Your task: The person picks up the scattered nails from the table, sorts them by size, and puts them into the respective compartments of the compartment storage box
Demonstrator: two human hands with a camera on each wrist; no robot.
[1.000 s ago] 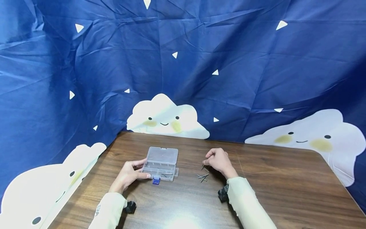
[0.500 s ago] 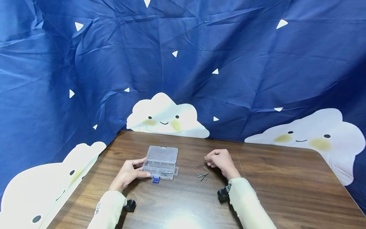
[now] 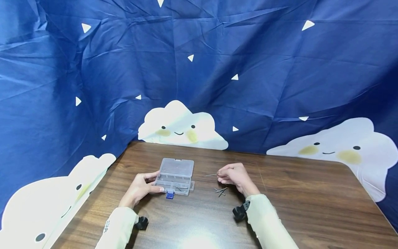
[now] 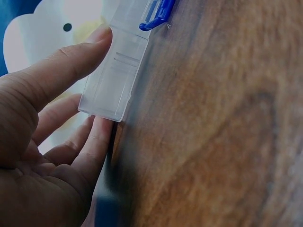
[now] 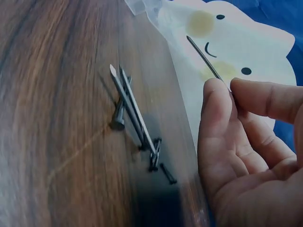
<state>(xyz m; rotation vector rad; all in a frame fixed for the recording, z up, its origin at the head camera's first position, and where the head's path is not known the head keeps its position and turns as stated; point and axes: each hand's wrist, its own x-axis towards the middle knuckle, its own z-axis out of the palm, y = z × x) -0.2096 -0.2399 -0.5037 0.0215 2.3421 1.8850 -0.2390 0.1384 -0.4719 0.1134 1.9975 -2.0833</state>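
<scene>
From the head, looks forward and down from above, well back from the left hand [image 3: 139, 188] and right hand [image 3: 235, 175]. From the left wrist, looks sideways-tilted and close at the clear plastic box [image 4: 108, 87] in that hand. From the right wrist, looks equally close at the pinched nail [image 5: 204, 57] and loose nails [image 5: 138, 109] near that hand. Box and nails shared with the head view.

The left wrist view's top edge cuts off the clear compartment box [image 4: 102, 94]. The left hand [image 3: 139, 189] covers part of its left end; the contents [image 3: 181, 188] look too small to identify. Right of the box, the right hand [image 5: 251, 142] hides one end of a held nail [image 5: 204, 57], and overlapping loose nails [image 5: 137, 110] resist counting.
</scene>
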